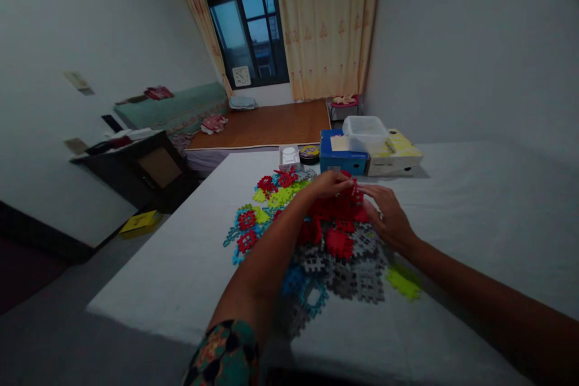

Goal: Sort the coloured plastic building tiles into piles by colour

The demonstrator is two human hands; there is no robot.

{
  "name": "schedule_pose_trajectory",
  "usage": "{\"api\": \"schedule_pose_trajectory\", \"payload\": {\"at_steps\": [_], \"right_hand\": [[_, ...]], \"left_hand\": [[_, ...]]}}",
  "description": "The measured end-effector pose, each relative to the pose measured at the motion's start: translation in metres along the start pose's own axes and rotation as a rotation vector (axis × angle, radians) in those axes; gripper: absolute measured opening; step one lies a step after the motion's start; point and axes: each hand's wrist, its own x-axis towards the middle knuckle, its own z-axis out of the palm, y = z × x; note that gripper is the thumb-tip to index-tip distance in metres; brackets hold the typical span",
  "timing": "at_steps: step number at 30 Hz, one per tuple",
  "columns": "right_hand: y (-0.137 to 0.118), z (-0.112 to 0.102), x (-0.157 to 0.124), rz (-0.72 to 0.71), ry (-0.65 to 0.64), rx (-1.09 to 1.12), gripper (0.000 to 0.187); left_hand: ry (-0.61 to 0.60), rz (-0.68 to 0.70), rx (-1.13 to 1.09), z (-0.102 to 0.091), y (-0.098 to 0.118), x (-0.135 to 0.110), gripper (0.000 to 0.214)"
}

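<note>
- The table (474, 205) under your hands has a smooth, pale cloth cover that stretches well beyond them on both sides.
- Below your wrists lies the pile of interlocking tiles (344, 280). They are flat, notched plastic squares in grey, blue and lime, with matte surfaces and toothed edges.
- The red cluster (337, 211) sits between your two hands, resting on top of that pile and partly joined up.
- Your left hand (328, 184) is curled, and its fingertips are closed on the cluster's top edge.
- Your right hand (389, 220) is half open with its fingertips against the cluster's right side. Whether it is actually gripping cannot be told.
- You look to be in the middle of a join, fitting red tiles together. That calls for lining the teeth up with the notches and pressing evenly.
- Just beyond your fingertips are a blue box (341, 160) and a clear tub (364, 129).
- A single lime tile (402, 280) lies near your right wrist.
</note>
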Motion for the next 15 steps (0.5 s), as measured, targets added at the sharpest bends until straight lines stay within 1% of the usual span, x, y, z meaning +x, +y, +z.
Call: {"api": "schedule_pose_trajectory", "payload": {"at_steps": [1,2,4,6,7,8,9,10,11,13,15], "right_hand": [[-0.019,-0.004,-0.002,-0.095,-0.013,0.011,0.034],[-0.039,-0.005,-0.005,-0.201,-0.057,0.029,0.032],[-0.081,0.000,-0.017,-0.440,-0.229,0.088,0.030],[-0.117,0.014,-0.031,-0.635,-0.384,0.131,0.028],[-0.131,0.024,-0.038,-0.727,-0.438,0.148,0.030],[-0.142,0.034,-0.043,-0.804,-0.480,0.158,0.034],[-0.149,0.043,-0.046,-0.865,-0.513,0.163,0.038],[-0.153,0.052,-0.048,-0.901,-0.543,0.161,0.042],[-0.154,0.060,-0.048,-0.909,-0.572,0.154,0.044],[-0.149,0.069,-0.044,-0.860,-0.632,0.127,0.043],[-0.138,0.071,-0.037,-0.791,-0.679,0.095,0.036]], "left_hand": [[-0.012,0.025,-0.027,0.003,0.004,0.010,0.055],[-0.014,0.051,-0.062,0.005,0.008,0.018,0.055],[0.010,0.095,-0.148,-0.001,0.014,0.029,0.053],[0.062,0.110,-0.218,-0.018,0.016,0.028,0.053],[0.091,0.098,-0.232,-0.030,0.014,0.023,0.054],[0.145,0.070,-0.234,-0.042,0.011,0.013,0.055],[0.202,0.023,-0.229,-0.055,0.006,-0.001,0.057],[0.286,-0.040,-0.220,-0.067,0.000,-0.018,0.060],[0.351,-0.116,-0.193,-0.078,-0.008,-0.039,0.062],[0.472,-0.314,-0.097,-0.094,-0.023,-0.090,0.062],[0.519,-0.579,0.028,-0.099,-0.036,-0.146,0.057]]}}
